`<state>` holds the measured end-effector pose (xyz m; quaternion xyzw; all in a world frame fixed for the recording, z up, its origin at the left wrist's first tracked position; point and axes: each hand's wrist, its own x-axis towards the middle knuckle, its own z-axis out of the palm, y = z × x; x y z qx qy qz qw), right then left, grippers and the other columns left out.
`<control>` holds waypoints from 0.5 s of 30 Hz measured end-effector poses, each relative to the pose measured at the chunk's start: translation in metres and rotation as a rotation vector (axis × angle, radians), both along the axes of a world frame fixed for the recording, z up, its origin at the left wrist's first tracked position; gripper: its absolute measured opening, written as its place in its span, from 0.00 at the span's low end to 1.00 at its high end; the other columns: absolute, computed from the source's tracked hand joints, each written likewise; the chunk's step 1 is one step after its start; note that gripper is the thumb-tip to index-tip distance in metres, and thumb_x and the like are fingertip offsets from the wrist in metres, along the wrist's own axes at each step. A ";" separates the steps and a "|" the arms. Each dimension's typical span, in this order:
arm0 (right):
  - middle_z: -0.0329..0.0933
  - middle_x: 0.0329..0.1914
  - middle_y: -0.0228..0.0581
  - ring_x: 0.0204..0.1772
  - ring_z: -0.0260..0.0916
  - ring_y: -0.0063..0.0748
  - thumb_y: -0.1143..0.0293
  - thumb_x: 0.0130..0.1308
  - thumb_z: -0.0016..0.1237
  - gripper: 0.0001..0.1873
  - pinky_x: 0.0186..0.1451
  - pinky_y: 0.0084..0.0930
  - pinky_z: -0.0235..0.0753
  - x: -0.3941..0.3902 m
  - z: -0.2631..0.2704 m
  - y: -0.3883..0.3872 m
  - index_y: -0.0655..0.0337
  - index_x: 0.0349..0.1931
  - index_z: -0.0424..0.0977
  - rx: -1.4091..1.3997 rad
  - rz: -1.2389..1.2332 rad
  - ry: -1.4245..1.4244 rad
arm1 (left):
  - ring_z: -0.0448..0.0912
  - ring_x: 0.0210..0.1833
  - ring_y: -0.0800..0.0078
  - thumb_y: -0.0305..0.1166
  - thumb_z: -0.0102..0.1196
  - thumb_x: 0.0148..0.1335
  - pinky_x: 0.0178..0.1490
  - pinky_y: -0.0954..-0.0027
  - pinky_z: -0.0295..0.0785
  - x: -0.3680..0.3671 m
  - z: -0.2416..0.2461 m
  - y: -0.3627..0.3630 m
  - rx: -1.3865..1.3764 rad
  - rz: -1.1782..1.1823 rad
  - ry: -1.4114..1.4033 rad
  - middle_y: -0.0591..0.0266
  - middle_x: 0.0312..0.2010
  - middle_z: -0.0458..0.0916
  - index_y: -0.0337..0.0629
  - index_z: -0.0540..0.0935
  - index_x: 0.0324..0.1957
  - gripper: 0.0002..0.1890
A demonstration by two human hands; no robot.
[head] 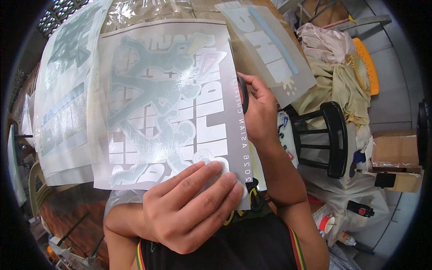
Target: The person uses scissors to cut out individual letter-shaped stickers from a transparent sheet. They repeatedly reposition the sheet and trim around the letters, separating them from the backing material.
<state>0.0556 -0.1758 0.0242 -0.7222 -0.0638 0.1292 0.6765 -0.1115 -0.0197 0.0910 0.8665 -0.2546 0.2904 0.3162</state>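
A translucent transfer film sheet [233,155] with mirrored lettering and pale figure shapes spreads in front of me. My left hand [192,209] grips its near right corner, fingers on top and thumb hidden. At the sheet's right edge my right hand [261,111] holds scissors by a black handle loop [243,94]. The blades are hidden behind the film, so I cannot tell how they stand. Another printed film sheet [64,118] lies to the left, partly under this one. A smaller film piece [270,50] with white letters and a blue stripe rests beyond my right hand.
Under the films is a surface wrapped in clear plastic [135,13]. A black plastic chair or stool [334,140] stands to the right, near piled fabric [334,81] and an orange plastic seat [366,67]. Cardboard boxes [395,148] sit at far right. A woven chair [37,189] is at left.
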 end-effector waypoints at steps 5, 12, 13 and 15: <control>0.78 0.25 0.33 0.23 0.72 0.19 0.74 0.77 0.48 0.14 0.25 0.21 0.68 0.008 0.000 0.010 0.69 0.58 0.76 0.069 -0.048 0.018 | 0.90 0.46 0.56 0.28 0.64 0.53 0.49 0.59 0.89 -0.004 -0.003 0.002 -0.013 0.006 -0.033 0.52 0.41 0.89 0.35 0.91 0.41 0.13; 0.76 0.24 0.31 0.19 0.69 0.20 0.71 0.78 0.50 0.12 0.18 0.22 0.64 0.019 -0.005 0.013 0.68 0.55 0.77 0.088 -0.060 0.037 | 0.91 0.49 0.52 0.26 0.65 0.59 0.51 0.55 0.89 -0.005 -0.001 0.007 -0.002 -0.054 -0.010 0.49 0.43 0.90 0.34 0.91 0.44 0.11; 0.76 0.23 0.31 0.19 0.69 0.20 0.70 0.77 0.51 0.12 0.17 0.23 0.63 0.022 -0.004 0.014 0.68 0.55 0.77 0.081 -0.063 0.028 | 0.91 0.49 0.52 0.26 0.65 0.59 0.51 0.55 0.89 -0.004 0.000 0.007 0.025 -0.062 -0.009 0.49 0.43 0.90 0.34 0.91 0.44 0.11; 0.76 0.23 0.31 0.19 0.70 0.20 0.69 0.77 0.53 0.13 0.16 0.22 0.61 0.033 -0.001 0.020 0.68 0.55 0.76 0.111 -0.076 0.012 | 0.90 0.50 0.52 0.27 0.66 0.59 0.53 0.54 0.88 -0.003 0.002 0.009 0.036 -0.107 0.026 0.50 0.43 0.89 0.33 0.90 0.45 0.13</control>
